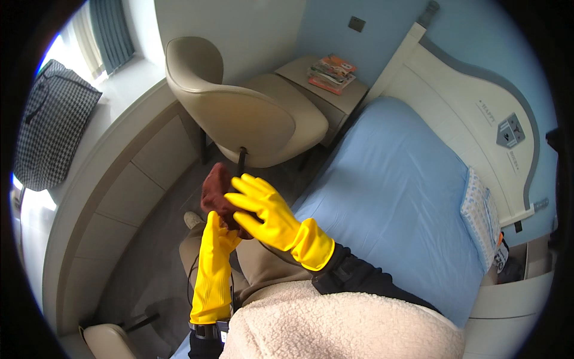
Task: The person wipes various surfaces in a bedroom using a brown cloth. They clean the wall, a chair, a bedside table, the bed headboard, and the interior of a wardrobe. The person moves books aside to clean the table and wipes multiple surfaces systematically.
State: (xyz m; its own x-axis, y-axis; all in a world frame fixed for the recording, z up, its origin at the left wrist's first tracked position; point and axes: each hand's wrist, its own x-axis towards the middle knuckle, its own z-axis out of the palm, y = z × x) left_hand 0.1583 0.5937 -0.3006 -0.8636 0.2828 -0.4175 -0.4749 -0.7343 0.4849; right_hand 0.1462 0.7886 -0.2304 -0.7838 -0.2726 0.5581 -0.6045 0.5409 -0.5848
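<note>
From where I stand, the beige chair is the thing to steer by. On its near side, the person holds up a dark red cloth, bunched and soft, its right part hidden behind the glove. The left hand, in a yellow rubber glove, grips the cloth's lower end; the thumb stands up along it, but I can't make out all the fingers. The right hand, gloved to match, has its fingers stretched and spread wide — they cross in front of the cloth's right edge, and whether they press on it I cannot tell.

Below the chair's near edge a pale shoe peeps out, mostly covered by the trouser leg. Well to the near left of the chair, a second seat is cut off by the dark rim.

Beyond the chair, on a cabinet, books lie stacked; their covers carry print too small for me to read. Right of the chair, past the blue bed, the white headboard bears a grey shield with lettering above and below — plain decoration. Farther right, dark items are hard to identify.
</note>
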